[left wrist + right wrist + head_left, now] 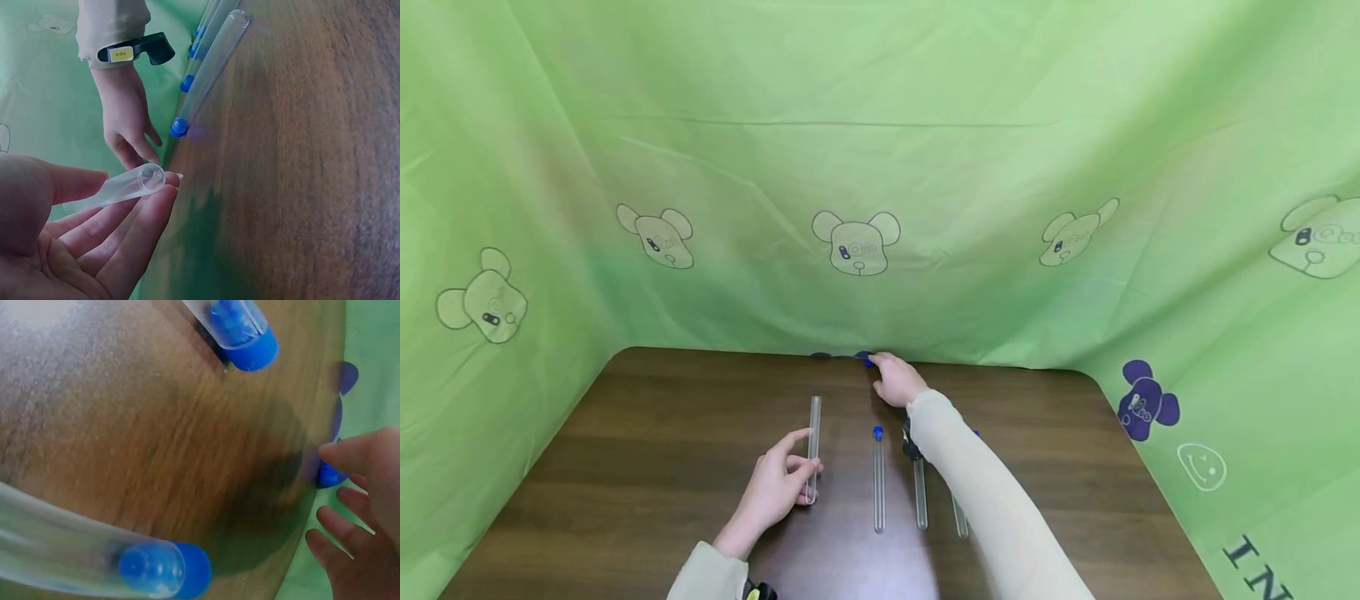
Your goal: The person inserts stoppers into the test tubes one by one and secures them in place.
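My left hand [778, 479] holds a clear test tube [815, 425] between thumb and fingers, upright above the table. No cap is on its upper end, and its rounded bottom [151, 177] faces the left wrist camera. At the table's far edge, my right hand [898, 379] pinches a small blue cap [330, 475] between thumb and index finger; the fingers partly hide it. Between the hands lies a capped test tube [879, 487]. Two more capped tubes lie beside it, a middle one [921, 500] and a right one [961, 521], both partly hidden by the right arm.
The brown wooden table [685, 433] is enclosed at the back and sides by a green cloth [850, 167] printed with bear heads. Dark wrist straps sit on both wrists. The right sleeve [992, 500] reaches over the tubes on the right.
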{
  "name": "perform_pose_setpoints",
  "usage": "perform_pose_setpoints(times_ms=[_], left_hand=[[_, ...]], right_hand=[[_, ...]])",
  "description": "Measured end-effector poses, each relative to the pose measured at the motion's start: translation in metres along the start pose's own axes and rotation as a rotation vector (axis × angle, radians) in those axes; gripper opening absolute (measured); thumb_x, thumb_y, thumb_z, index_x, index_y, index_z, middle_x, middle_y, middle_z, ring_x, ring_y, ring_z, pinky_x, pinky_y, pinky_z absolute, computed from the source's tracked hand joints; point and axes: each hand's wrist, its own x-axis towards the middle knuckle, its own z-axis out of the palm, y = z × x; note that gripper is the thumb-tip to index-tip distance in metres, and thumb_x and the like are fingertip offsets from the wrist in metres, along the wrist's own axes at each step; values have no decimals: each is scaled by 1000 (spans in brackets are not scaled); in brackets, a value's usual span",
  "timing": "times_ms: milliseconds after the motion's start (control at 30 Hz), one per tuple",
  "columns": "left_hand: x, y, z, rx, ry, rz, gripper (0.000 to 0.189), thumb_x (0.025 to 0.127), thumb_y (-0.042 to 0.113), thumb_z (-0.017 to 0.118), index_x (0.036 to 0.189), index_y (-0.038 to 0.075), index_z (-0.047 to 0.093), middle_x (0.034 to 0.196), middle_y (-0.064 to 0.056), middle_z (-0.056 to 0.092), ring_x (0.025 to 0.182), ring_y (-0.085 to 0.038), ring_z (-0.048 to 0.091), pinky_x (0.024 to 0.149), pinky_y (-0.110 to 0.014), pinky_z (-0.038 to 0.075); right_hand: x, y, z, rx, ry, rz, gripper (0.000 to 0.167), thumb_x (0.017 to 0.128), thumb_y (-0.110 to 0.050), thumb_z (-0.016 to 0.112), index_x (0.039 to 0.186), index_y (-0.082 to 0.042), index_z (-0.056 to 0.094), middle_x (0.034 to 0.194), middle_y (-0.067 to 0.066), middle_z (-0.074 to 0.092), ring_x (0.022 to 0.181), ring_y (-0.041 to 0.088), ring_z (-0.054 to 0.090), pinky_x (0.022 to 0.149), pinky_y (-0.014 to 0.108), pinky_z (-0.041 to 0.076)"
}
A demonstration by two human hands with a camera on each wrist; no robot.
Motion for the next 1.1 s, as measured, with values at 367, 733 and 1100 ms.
perform_pose_setpoints(times_ms=[367,733,1100], left_hand=[[0,0,1,0,6,2,50,99,1,62,146,2,48,92,-17,74,55,-21,66,51,-31,58],[0,-2,1,11,11,7,49,99,2,62,146,2,48,92,-16,74,55,-20,65,51,-31,58],[-1,-2,1,14,7,2,49,99,2,62,146,2,48,92,-16,74,55,-21,66,51,-30,58]], right_hand=[[1,0,10,-33,75,-38,41,94,-6,69,133,3,61,134,19,58,127,33,55,107,42,43],[4,-9,13,-29,60,-25,38,93,-12,74,129,-3,67,128,15,63,122,32,59,103,42,47],[0,-18,18,-22,78,-40,14,93,-15,76,105,-10,77,102,6,68,102,25,65,91,39,53]])
